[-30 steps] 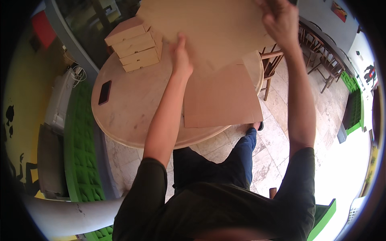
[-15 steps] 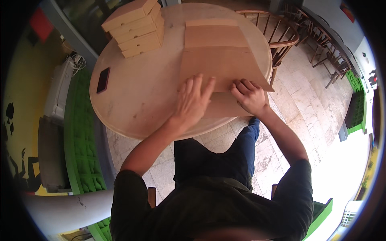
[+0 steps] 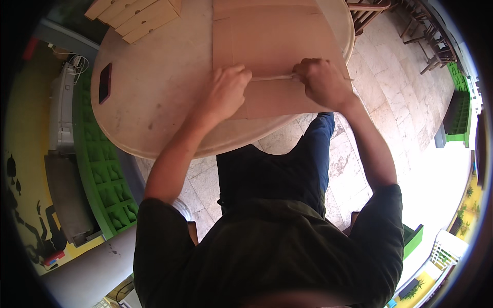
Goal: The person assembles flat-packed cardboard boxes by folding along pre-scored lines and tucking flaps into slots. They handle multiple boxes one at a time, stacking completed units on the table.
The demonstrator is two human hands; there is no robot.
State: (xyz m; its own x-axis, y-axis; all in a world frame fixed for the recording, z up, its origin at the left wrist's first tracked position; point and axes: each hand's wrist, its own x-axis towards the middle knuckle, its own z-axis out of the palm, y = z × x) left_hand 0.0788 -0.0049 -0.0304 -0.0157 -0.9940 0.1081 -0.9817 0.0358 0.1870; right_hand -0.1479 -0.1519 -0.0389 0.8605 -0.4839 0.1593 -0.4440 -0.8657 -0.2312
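A brown cardboard sheet (image 3: 277, 41) with crease lines lies on the round table. A raised edge or fold runs across it between my hands, and a flat cardboard panel (image 3: 277, 97) stretches from there toward me. My left hand (image 3: 229, 90) is closed on the left end of that fold, fingers curled. At the right end, my right hand (image 3: 326, 82) is closed too, its fingers bent over the cardboard. The fingertips of both hands are partly hidden.
Several small cardboard boxes (image 3: 149, 20) are stacked at the table's far left. A dark phone (image 3: 105, 83) lies near the left rim of the round table (image 3: 154, 102). Wooden chairs (image 3: 367, 13) stand beyond the right side. Green latticework (image 3: 102, 174) lines the left.
My left hand, flat and spread before, has curled onto the fold. The right hand has shifted slightly. My view has tilted, so the table sits higher and the boxes are partly cut off.
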